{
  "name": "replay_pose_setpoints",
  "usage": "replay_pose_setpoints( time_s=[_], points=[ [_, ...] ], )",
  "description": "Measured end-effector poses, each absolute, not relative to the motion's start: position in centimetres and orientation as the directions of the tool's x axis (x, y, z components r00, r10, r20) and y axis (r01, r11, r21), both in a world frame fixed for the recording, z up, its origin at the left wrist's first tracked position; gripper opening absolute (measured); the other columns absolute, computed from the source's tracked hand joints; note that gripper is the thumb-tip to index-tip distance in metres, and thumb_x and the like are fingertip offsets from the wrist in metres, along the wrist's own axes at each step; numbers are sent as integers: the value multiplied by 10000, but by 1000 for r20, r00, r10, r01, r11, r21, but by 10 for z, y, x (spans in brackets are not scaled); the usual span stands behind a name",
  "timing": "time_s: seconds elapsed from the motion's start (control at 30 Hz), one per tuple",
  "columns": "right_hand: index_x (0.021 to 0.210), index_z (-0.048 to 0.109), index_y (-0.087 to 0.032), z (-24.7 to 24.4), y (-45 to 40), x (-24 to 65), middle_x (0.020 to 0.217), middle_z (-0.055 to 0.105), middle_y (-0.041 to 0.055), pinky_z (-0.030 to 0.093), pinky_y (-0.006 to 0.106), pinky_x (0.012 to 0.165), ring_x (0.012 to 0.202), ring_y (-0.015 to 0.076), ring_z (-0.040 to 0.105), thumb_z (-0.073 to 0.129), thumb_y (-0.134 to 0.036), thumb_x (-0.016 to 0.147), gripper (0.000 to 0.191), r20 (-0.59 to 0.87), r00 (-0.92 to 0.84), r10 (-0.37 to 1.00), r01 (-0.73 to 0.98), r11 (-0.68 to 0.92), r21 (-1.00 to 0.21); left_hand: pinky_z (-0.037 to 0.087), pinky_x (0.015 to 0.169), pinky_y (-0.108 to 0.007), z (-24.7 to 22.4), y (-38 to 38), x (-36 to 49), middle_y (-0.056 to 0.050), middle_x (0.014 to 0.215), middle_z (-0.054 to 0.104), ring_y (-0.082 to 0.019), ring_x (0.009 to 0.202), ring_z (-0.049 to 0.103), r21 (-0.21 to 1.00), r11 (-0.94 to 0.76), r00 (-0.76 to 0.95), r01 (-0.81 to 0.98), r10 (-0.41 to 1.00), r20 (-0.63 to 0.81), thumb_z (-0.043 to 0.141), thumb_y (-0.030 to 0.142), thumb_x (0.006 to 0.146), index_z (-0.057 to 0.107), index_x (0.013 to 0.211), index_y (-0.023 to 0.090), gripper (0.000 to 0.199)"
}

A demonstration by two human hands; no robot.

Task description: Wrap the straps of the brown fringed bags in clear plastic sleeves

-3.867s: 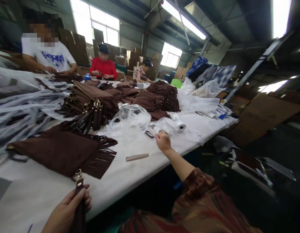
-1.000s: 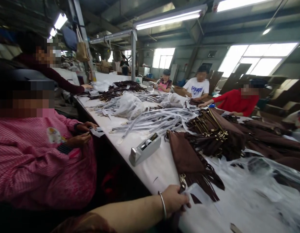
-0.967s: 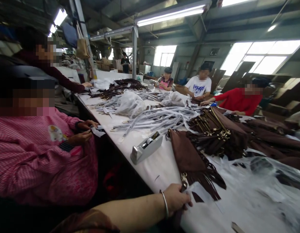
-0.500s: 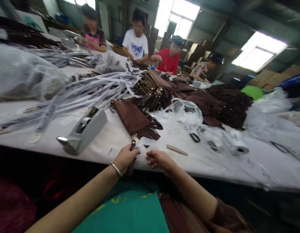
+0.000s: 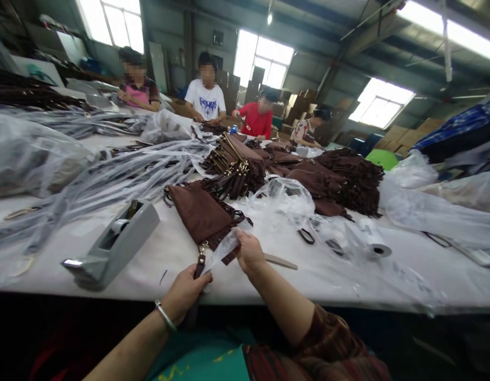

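Closed round a dark brown wrist strap [image 5: 199, 265], my left hand [image 5: 182, 292] is near the table's front edge. A gold clasp joins the strap to a brown fringed pouch [image 5: 199, 212], which lies flat just beyond. My right hand [image 5: 251, 255] pinches a translucent white strip [image 5: 226, 250], perhaps thin plastic or tissue. The strip slants down to the strap, and its lower end meets my left fingers. Under the right hand, a small dark brown piece [image 5: 229, 257] partly shows. To the left stands a grey tape dispenser [image 5: 121, 241].
A pile of brown pouches [image 5: 245, 159] and plastic-wrapped straps [image 5: 126, 172] covers the table's middle. Crumpled plastic [image 5: 284, 198], a white roll [image 5: 378, 246] and a flat tan stick [image 5: 281, 261] lie to the right. Several people work across the table [image 5: 150, 275].
My right hand has moved up and forward, and the white strip now stretches from it to my left hand. The left hand keeps hold of the strap. The view has tilted up.
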State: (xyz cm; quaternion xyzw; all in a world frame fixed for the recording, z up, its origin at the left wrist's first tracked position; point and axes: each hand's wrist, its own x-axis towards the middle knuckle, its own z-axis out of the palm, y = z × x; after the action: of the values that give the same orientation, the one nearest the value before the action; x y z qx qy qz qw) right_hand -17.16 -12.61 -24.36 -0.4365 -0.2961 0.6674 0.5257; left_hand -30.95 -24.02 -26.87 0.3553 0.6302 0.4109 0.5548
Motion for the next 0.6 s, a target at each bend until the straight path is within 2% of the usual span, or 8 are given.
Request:
replay_pose_setpoints(
  time_s=[0.17,0.23,0.33,0.43,0.53,0.6],
  points=[
    [796,703,-153,-226,-139,-157,652,622,9,439,250,516,546,117,510,808,-422,609,343,-189,-141,972,-354,-228,-907,337,510,-227,-265,-246,-320,28,656,561,-106,546,461,922,377,-84,-92,919,-385,762,467,657,604,942,140,460],
    [772,733,-152,-226,-145,-149,670,640,30,429,251,516,568,127,519,832,-410,600,326,-190,-193,963,-260,-237,-936,288,464,-222,-262,-247,-328,46,608,502,-83,481,400,896,408,-63,-178,904,-424,723,566,686,588,935,147,506],
    [778,765,-154,-232,-158,-145,668,656,57,418,272,513,577,156,536,818,-427,628,316,-225,-342,912,-23,-248,-969,245,437,-211,-253,-247,-338,22,682,521,-57,468,359,841,400,1,-363,903,-429,662,663,707,577,924,144,569],
    [786,781,-164,-234,-179,-154,642,658,55,403,278,512,566,169,534,769,-450,677,307,-180,-434,883,172,-114,-978,245,439,-199,-244,-249,-335,38,671,495,-52,484,369,812,373,54,-450,919,-392,770,569,646,568,921,147,543],
    [783,781,-174,-232,-191,-172,740,701,61,456,289,636,707,197,598,728,-404,715,246,-60,-432,900,183,23,-983,263,440,-197,-241,-252,-324,73,577,446,-59,464,376,840,377,42,-390,918,-393,828,448,606,567,940,152,517],
    [752,768,-167,-234,-189,-181,713,689,47,452,274,644,687,171,586,706,-376,725,220,-72,-427,901,161,-2,-987,263,435,-194,-244,-252,-320,82,553,440,-54,443,360,857,382,11,-347,915,-403,818,432,619,569,935,152,490]
  ],
)
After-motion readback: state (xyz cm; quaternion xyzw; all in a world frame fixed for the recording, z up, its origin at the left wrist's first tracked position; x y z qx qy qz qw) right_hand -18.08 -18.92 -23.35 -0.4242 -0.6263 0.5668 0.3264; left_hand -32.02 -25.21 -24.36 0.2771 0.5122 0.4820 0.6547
